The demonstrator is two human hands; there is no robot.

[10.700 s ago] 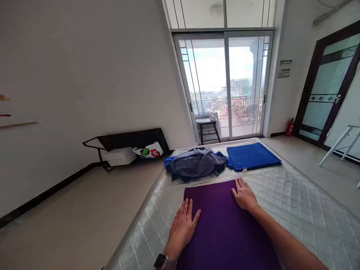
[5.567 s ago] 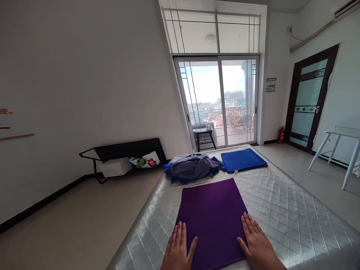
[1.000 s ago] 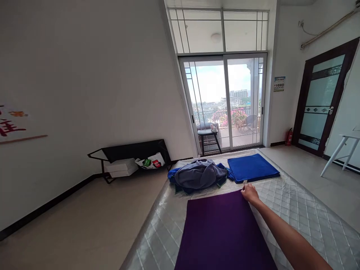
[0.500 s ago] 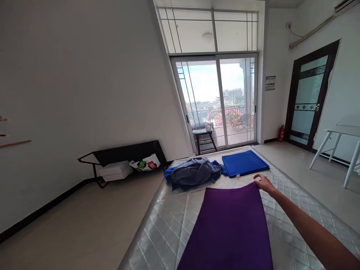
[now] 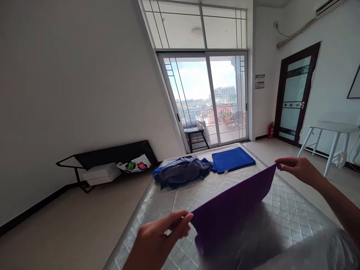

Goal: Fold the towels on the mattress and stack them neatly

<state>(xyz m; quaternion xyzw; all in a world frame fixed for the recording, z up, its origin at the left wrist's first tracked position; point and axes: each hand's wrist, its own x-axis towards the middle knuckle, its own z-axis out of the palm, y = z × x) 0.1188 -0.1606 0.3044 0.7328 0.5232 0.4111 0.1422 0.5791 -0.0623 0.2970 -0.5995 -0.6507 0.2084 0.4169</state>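
A purple cloth (image 5: 233,206) is stretched between my two hands, its top edge raised off the silver quilted mattress (image 5: 292,206). My left hand (image 5: 165,228) pinches the cloth's left corner. At the upper right corner, my right hand (image 5: 295,168) grips it between thumb and fingers. The cloth hangs down from this edge, and its lower part is dark and blurred. Beyond it lies a folded blue cloth (image 5: 233,159), flat on the mattress. To the left of that is a crumpled heap of grey-blue cloth (image 5: 184,172).
A black low rack (image 5: 112,153) with white boxes (image 5: 98,175) and a printed bag (image 5: 135,164) stands by the left wall. A white stool (image 5: 334,127) is at right, near a dark-framed door (image 5: 296,93) and a fire extinguisher (image 5: 270,130). Sliding glass doors (image 5: 202,97) are behind the mattress.
My left hand has come into view, holding the left corner. The purple cloth, which lay flat, has its edge lifted towards me. My right hand has moved right and up; the view has turned right.
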